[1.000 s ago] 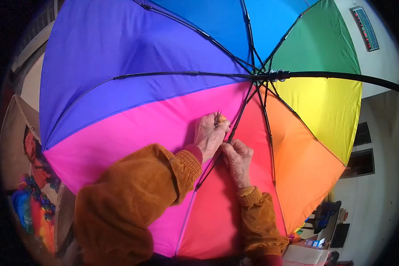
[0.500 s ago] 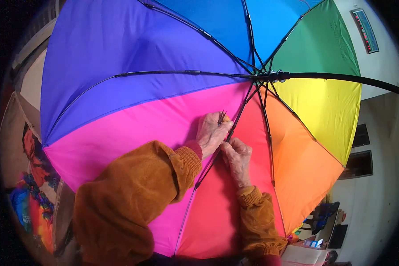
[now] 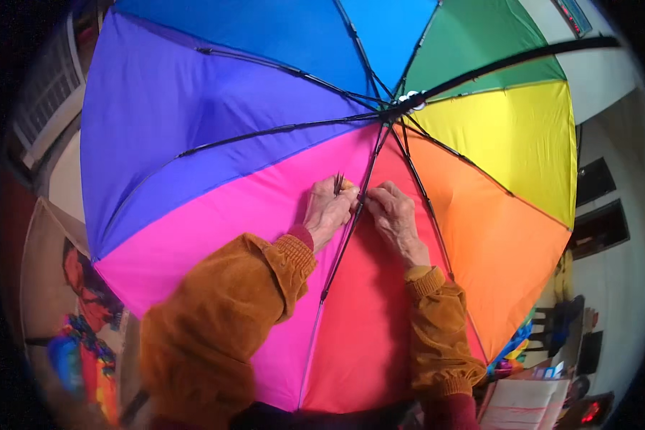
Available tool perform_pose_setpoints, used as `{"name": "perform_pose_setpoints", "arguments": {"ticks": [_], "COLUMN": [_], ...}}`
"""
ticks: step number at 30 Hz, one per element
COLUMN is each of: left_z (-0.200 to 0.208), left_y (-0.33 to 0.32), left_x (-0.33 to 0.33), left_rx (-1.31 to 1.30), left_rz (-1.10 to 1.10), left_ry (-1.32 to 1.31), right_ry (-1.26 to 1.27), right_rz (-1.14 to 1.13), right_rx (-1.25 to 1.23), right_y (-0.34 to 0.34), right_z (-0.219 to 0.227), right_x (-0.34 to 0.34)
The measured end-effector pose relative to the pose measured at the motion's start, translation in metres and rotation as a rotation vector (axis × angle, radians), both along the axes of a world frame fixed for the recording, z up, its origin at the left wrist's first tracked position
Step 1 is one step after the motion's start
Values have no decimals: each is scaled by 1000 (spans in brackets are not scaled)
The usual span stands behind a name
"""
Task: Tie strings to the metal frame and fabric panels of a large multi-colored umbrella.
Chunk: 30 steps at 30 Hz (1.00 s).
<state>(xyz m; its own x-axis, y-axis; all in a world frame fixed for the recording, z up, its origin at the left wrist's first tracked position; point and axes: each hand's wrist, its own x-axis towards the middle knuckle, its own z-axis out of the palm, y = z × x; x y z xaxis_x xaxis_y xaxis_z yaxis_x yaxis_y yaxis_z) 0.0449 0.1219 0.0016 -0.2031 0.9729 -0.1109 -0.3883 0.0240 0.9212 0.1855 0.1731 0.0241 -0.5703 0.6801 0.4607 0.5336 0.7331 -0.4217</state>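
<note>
My left hand (image 3: 328,209), mid-frame, is closed around a small dark metal tool with thin pointed tips (image 3: 339,184); scissors, maybe. My right hand (image 3: 394,216), just right of it, has fingers bent in toward the slim black metal rib (image 3: 345,247); can't tell if they pinch anything. Rib runs between my hands, along the magenta-red panel border.

The open rainbow-coloured fabric umbrella (image 3: 215,222), inside facing me, fills most of the frame. Done, by my read: canopy spread, ribs fanned out. Left: whatever's underway at this rib; can't confirm any attachment as finished, here or on other ribs.

Hidden: contact spot behind my fingers, most of the tool in my fist. Canopy top cut off by the upper edge; black shaft (image 3: 509,68) fades at upper right. Multicoloured fabric heap (image 3: 86,365), lower left, blurry.
</note>
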Motion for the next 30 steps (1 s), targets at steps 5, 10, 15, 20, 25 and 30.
{"name": "perform_pose_setpoints", "arguments": {"ticks": [5, 10, 15, 20, 25, 30], "left_z": [-1, -8, -11, -7, -6, -5], "left_y": [4, 8, 7, 5, 5, 3], "left_x": [1, 0, -7, -6, -5, -4], "left_rx": [-79, -114, -176, -147, -164, -186], "left_rz": [-82, -87, -112, -102, -80, -50], "left_ry": [65, 4, 0, -57, -62, -115], "right_ry": [-40, -174, 670, 1089, 313, -130], "right_rz": [92, 100, -191, -202, -247, -190], "right_rx": [115, 181, -646, -734, -267, -12], "right_y": [10, 11, -10, -5, -5, -20], "right_z": [-6, -6, 19, 30, 2, -1], "right_x": [6, 36, 38, 36, 24, -1]}}
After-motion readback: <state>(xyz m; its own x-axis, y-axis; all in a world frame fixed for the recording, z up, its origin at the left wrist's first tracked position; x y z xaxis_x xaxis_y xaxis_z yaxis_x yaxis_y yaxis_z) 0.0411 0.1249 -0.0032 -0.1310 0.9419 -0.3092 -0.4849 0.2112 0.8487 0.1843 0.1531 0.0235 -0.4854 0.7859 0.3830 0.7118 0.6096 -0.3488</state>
